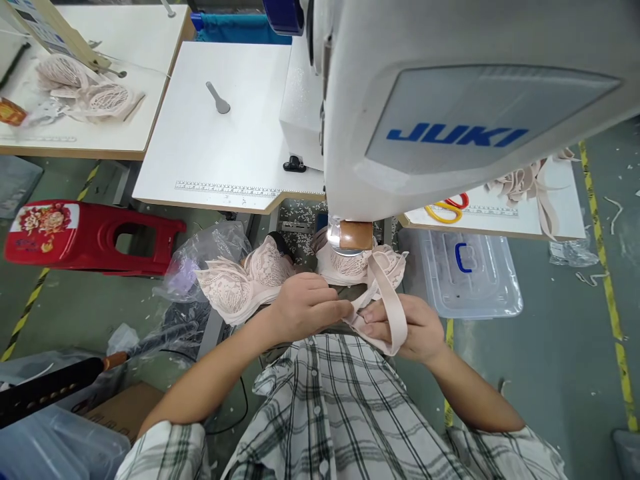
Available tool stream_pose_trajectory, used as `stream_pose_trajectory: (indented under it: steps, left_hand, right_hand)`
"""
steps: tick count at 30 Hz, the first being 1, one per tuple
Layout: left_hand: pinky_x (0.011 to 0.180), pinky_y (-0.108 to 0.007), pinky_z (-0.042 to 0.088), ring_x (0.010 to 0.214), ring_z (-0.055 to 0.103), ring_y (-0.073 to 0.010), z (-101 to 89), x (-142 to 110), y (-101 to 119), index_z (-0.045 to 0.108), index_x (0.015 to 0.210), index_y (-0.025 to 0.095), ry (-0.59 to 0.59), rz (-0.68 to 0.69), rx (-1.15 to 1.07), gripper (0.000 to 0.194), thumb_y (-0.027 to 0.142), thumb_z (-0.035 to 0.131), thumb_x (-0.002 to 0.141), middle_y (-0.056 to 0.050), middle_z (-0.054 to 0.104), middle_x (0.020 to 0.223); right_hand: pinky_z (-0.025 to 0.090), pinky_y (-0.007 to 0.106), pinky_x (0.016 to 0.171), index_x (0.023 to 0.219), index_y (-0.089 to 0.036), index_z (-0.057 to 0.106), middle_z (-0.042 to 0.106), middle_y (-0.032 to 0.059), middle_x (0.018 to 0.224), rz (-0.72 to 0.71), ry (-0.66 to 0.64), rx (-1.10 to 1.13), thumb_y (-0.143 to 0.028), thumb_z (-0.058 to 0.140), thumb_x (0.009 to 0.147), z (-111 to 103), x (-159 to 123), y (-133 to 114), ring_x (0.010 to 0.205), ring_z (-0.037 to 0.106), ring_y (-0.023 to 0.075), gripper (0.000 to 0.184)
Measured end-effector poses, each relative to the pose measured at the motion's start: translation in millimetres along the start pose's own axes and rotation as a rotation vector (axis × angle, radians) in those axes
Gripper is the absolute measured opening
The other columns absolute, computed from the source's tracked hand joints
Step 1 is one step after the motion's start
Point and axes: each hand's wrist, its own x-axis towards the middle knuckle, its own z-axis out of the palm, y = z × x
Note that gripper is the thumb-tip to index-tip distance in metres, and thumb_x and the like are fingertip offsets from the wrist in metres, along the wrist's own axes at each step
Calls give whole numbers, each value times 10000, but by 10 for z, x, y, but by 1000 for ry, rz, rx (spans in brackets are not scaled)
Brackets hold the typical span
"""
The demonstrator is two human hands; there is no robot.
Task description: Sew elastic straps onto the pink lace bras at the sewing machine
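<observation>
Close in front of my body, my left hand [311, 308] pinches the edge of a pale pink bra strap [390, 300]. My right hand [411, 327] grips the same strap, which loops up over its fingers and hangs down beside them. One lace bra [345, 261] lies under the sewing machine's head [353, 235], partly hidden by it, and the strap runs up to its right end. Left of it, another lace bra [240, 287] rests beside my left wrist. My fingertips hide the exact spot where they meet the strap.
The white sewing machine [450, 100] fills the upper right. Yellow-handled scissors [444, 212] and pale strips [520, 183] lie on the right table. A clear lidded box [463, 280] stands below it. A red stool [100, 237] is at left, near a plastic bag [200, 250].
</observation>
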Motion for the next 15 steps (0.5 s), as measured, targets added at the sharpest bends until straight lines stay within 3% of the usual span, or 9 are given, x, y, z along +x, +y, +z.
stream_pose_trajectory:
  steps: [6,11,15]
  left_hand:
    - [516,-266,383,468,464,-113,24,-36,21,557,814,202,195,32,-86,219,244,466,1008,46,533,515]
    - [501,-271,351,463,424,-120,9,-23,36,552,897,201,192,50,-91,142,212,460,1004,59,488,507]
    - [495,-278,328,456,399,-126,14,-51,48,527,850,206,177,7,-93,186,228,437,1012,57,463,500]
  right_hand:
    - [612,223,655,1039,-274,744,788,3,896,-75,-32,45,-218,780,811,24,-20,10,733,757,156,237]
    - [605,243,636,932,-246,736,780,18,836,-130,-69,-74,-237,757,835,17,-33,6,701,752,167,100]
    - [599,276,689,1032,-271,720,772,26,900,-275,-134,-173,-208,684,879,-122,-28,180,783,748,177,169]
